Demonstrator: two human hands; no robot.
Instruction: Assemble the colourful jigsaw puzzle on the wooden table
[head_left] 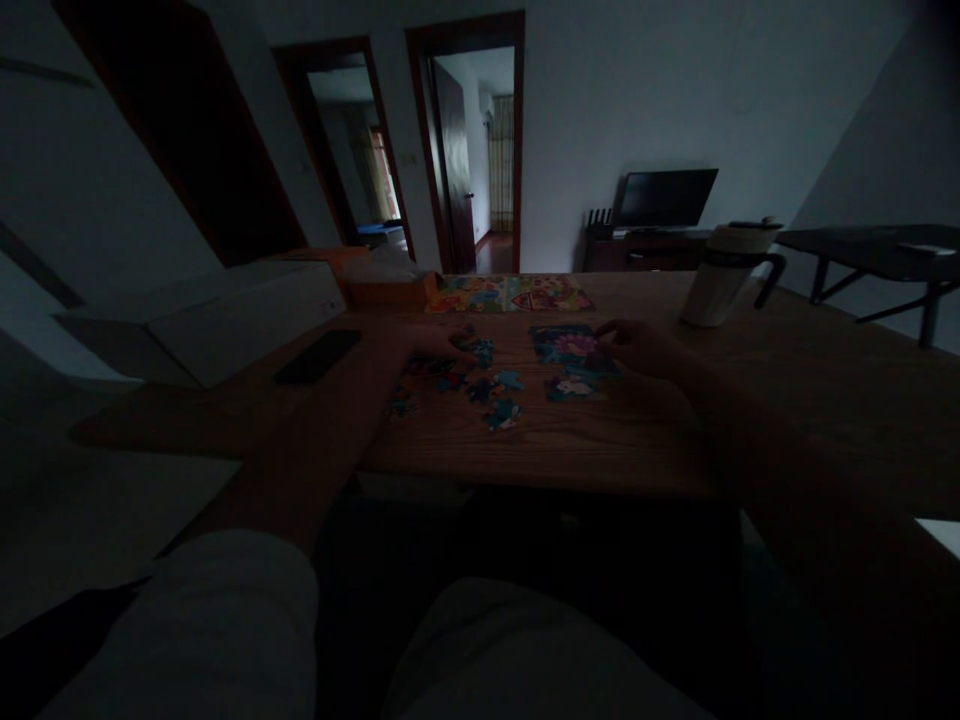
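Jigsaw, open tabletop in front
Right hand at its right edge, left hand over loose pieces leftward; too dim to tell either grip.

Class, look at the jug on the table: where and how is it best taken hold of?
Probably by the dark handle, the right hand coming in from the right and wrapping around it. The jug stands on the table with the handle jutting to the right, a gap showing between handle and body.

V. dim overall, faint daylight thru far doorway, tabletop in deep shadow, wide-angle stretch nr edges
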